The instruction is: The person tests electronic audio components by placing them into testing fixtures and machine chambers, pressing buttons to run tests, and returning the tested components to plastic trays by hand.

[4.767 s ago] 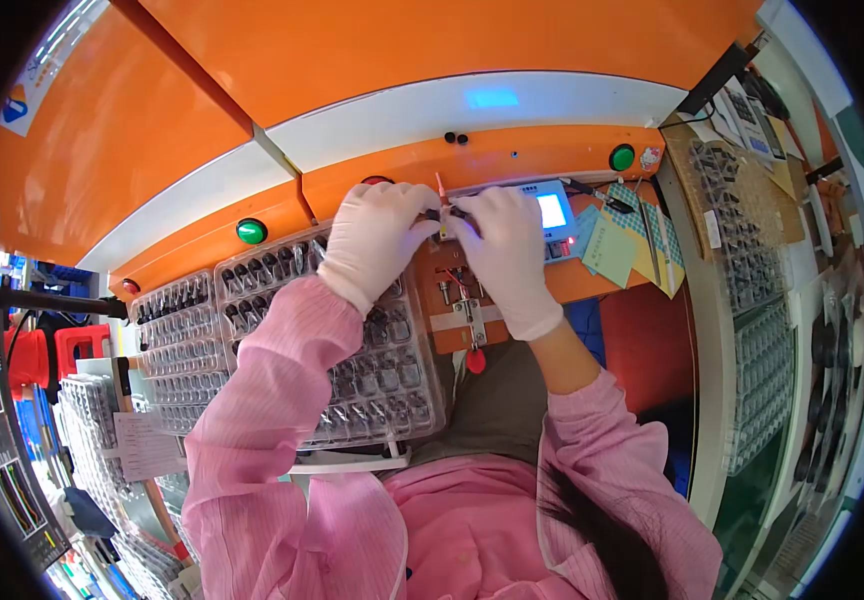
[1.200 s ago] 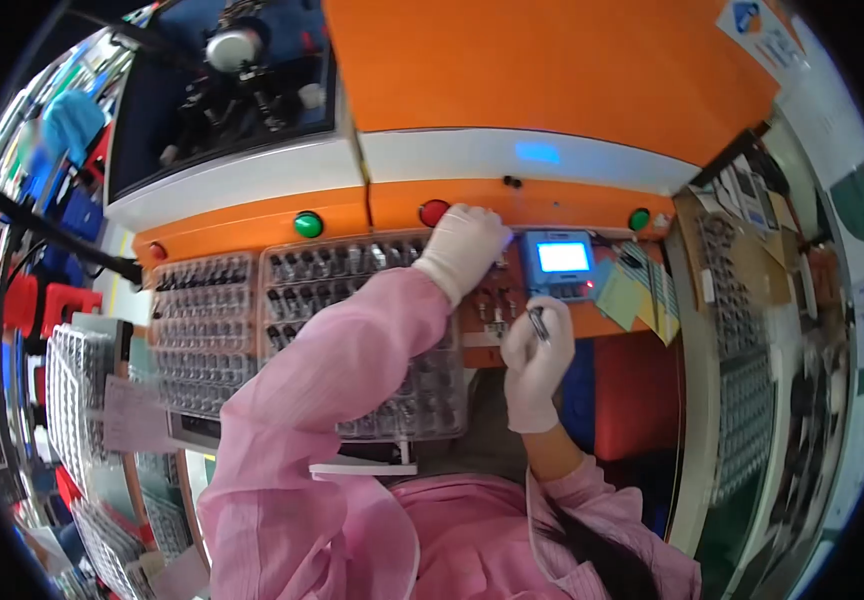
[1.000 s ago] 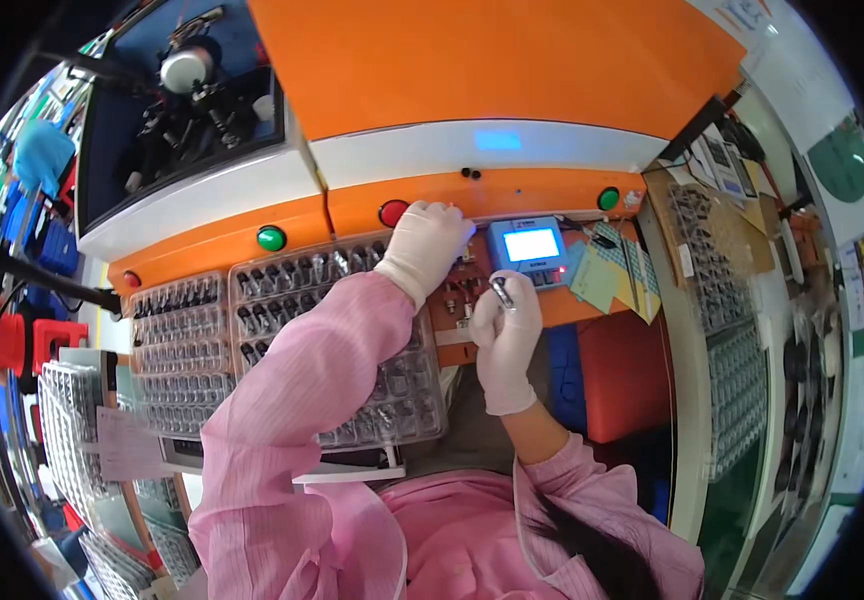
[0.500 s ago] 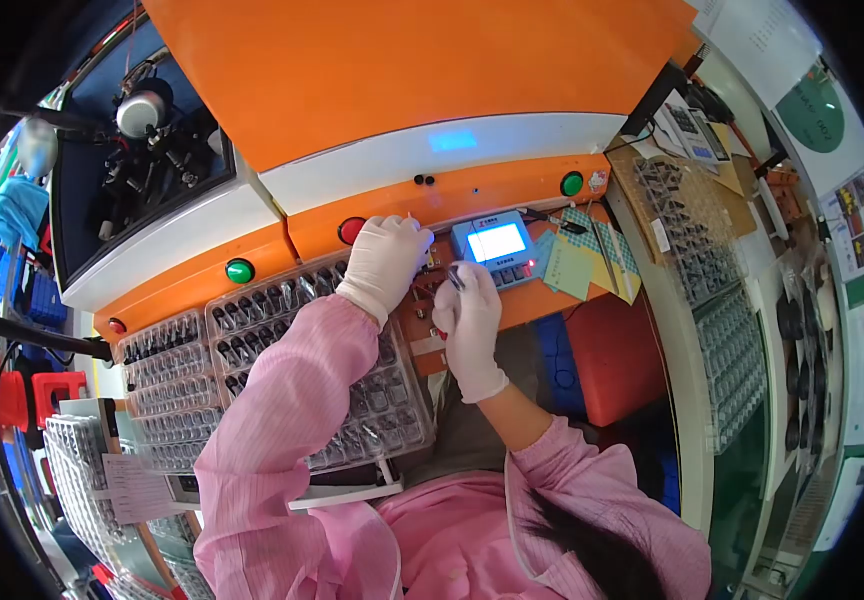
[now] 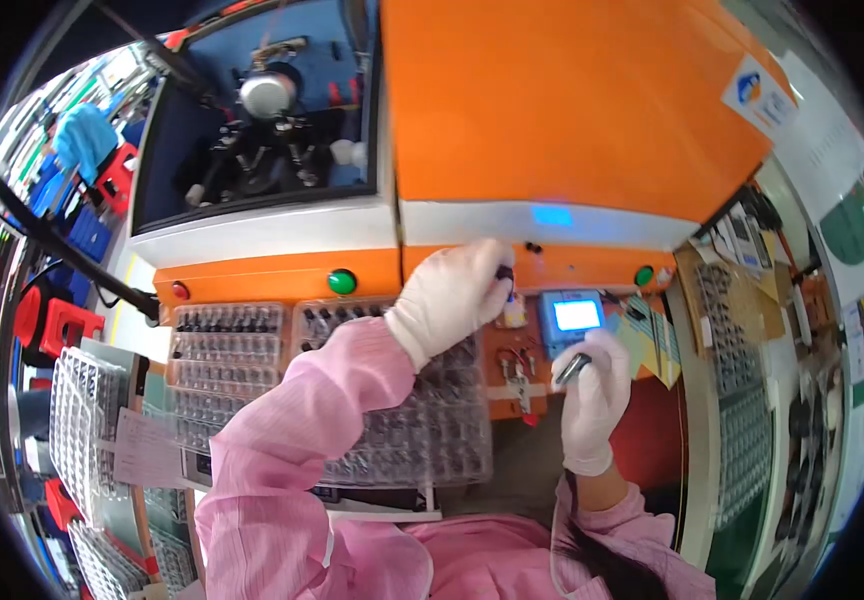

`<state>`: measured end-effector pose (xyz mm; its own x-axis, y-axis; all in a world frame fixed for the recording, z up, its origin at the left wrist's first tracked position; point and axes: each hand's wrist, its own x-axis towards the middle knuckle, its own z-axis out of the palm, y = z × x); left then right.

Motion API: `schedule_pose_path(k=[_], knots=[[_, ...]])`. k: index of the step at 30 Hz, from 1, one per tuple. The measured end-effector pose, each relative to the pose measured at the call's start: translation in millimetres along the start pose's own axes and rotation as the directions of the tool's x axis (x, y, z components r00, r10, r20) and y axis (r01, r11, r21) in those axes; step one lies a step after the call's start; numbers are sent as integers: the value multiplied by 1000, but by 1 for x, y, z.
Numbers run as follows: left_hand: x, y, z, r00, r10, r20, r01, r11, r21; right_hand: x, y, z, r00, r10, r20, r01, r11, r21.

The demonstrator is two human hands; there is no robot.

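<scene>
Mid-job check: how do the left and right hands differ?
The left hand is up by the orange panel; the right hand is nearer the body, below the display box. The left hand's glove meets its sleeve; the right hand's leaves wrist bare. Both wear white gloves and hold small dark parts.

At eleven o'clock, a dark-framed compartment (image 5: 386,200) holds a round silvery part (image 5: 268,94) above black fittings. A light-blue cloth (image 5: 85,138) hangs at ten o'clock, near a red stool (image 5: 117,180); another red stool, the lower one (image 5: 70,325), sits at nine, behind a black bar (image 5: 62,250) that slants across. A pale pink printed sheet (image 5: 147,450) is at eight. At two o'clock, a blue-and-white sticker (image 5: 759,95) marks the orange panel (image 5: 572,110). At three, yellow and green papers (image 5: 657,345) lie on the surface, with a green disc (image 5: 847,230) farther out. A dark red seat (image 5: 652,430) shows at four.
</scene>
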<state>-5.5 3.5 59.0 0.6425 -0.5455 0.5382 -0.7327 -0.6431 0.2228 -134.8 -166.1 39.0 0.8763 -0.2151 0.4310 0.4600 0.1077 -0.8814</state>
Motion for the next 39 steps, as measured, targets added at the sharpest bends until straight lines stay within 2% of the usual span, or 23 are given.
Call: schedule_pose_path(k=[2,3,5,6,8,9,10,12,13,15,16,17,19,22,23,26,27,30,31,34,35,38,39], knots=[[-12,-29,-31,937,-235,-259,81,866,-494,22,2,21,997,-64,44,63,998,17],[-17,-47,-44,930,-239,-278,85,879,-469,34,4,35,981,-84,176,97,993,-61],[-25,-103,-74,854,-471,-222,186,674,-715,60,11,72,890,-109,443,203,964,-172],[-35,-134,-94,793,-580,-186,217,554,-804,75,16,95,866,-135,482,212,971,-109],[-49,-202,-114,715,-624,-316,283,671,-685,107,27,147,788,-133,602,290,941,-172],[-52,-219,-127,638,-644,-423,376,740,-558,125,34,177,795,-163,584,336,920,-200],[-54,-237,-140,592,-665,-455,497,746,-443,143,42,207,800,-199,566,380,898,-221],[-60,-265,-151,562,-611,-558,589,769,-249,185,60,263,882,-84,464,266,901,-342],[-62,-274,-150,498,-718,-486,665,676,-318,208,75,283,867,-157,473,349,869,-351],[-59,-279,-142,478,-789,-387,833,546,-84,266,124,313,842,-292,453,469,811,-349],[-57,-274,-140,503,-772,-388,811,577,-98,293,152,324,835,-353,422,507,791,-341],[-60,-275,-136,538,-709,-456,769,634,-79,309,170,335,865,-314,391,463,800,-382],[-61,-274,-138,495,-722,-484,770,622,-140,328,194,358,888,-281,365,421,816,-396],[-59,-277,-136,500,-730,-466,774,618,-137,333,214,386,908,-13,419,225,858,-462],[-60,-278,-135,495,-731,-470,778,614,-134,330,215,391,905,-12,425,226,860,-457],[-59,-278,-137,483,-759,-436,796,588,-142,320,197,393,971,-36,235,109,945,-309],[-60,-278,-137,484,-759,-435,793,591,-148,314,184,386,972,-38,234,112,943,-314],[-60,-270,-143,475,-763,-438,790,589,-171,303,138,359,963,33,267,-33,999,-3],[-59,-270,-143,486,-757,-436,780,601,-176,305,136,351,966,24,256,-22,1000,-8],[-62,-268,-143,498,-728,-472,774,618,-136,301,145,326,919,80,385,59,940,-337],[-62,-267,-142,510,-726,-461,766,627,-141,304,150,320,926,81,370,56,936,-347],[-62,-266,-145,482,-751,-450,793,593,-141,324,171,312,860,268,434,-1,852,-523],[-63,-269,-144,474,-743,-472,795,592,-133,329,174,310,833,296,468,-34,870,-491]])
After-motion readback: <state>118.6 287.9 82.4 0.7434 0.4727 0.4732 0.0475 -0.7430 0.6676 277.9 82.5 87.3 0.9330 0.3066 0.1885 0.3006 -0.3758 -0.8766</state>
